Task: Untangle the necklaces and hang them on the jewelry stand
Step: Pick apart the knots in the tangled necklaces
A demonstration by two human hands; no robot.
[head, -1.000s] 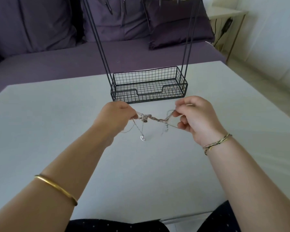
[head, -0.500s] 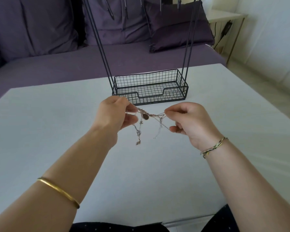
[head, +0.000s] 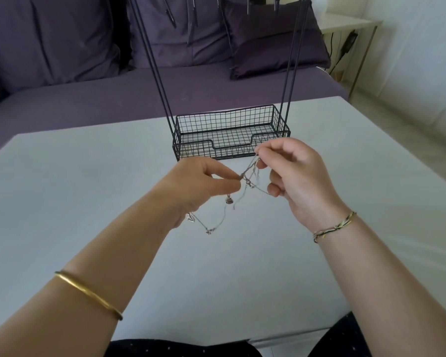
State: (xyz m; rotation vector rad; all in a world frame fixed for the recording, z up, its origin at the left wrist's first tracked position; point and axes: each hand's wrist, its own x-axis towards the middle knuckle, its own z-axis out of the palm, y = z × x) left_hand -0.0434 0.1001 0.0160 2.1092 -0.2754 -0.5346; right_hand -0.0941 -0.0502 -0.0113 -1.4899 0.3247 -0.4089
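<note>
Tangled necklaces (head: pixel 247 180): thin silver-toned chains, knotted, held in the air at frame centre, above the worktop (head: pixel 88 202) and just in front of the jewelry stand (head: pixel 224 122). Left hand (head: pixel 204 181) grip: thumb and forefinger pinch the knot. Right hand (head: pixel 294 176) grip: fingertips pinch strands slightly higher, other fingers curled.

Slack loops sag below the left hand, carrying a small heart pendant (head: pixel 190 218), a dark rounded charm (head: pixel 229 200) and a tiny charm (head: pixel 208 231) at the lowest point.

Worktop is smooth, matte, pale grey. Stand base is a black wire-mesh basket, rectangular, front wall notched, with thin black rods rising at both ends.

Smooth gold bangle (head: pixel 88 295) on left forearm, braided thread bracelet (head: pixel 332 226) on right wrist. Purple fabric sofa (head: pixel 88 104) behind.

Stand top is cut off by the upper frame edge; only a few thin prongs hang into view. Number of chains: cannot tell, links too fine.
</note>
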